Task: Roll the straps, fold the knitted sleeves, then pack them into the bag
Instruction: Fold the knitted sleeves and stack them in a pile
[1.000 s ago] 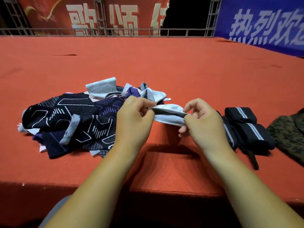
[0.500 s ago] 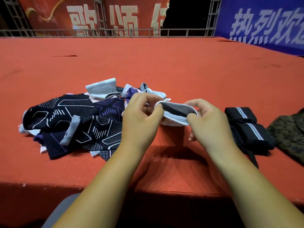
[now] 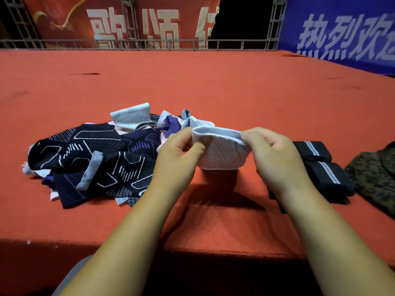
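Note:
A white knitted sleeve [image 3: 222, 152] hangs between my two hands above the red surface. My left hand [image 3: 177, 154] pinches its left top corner and my right hand [image 3: 273, 154] pinches its right top corner. To the left lies a heap of knitted sleeves [image 3: 89, 159], dark navy with white and purple line patterns, with white ones at its back. Two rolled black straps [image 3: 320, 165] with a grey stripe sit just right of my right hand. The camouflage bag [image 3: 376, 178] lies at the right edge, partly cut off.
The red carpeted platform [image 3: 192, 86] stretches far ahead, and its front edge [image 3: 192, 246] runs under my forearms. A metal railing [image 3: 149, 42] with red and blue banners closes off the back.
The white sleeve was stretched flat between my hands, then opened at its mouth. Now it hangs folded down as a wider panel, with both hands raised slightly.

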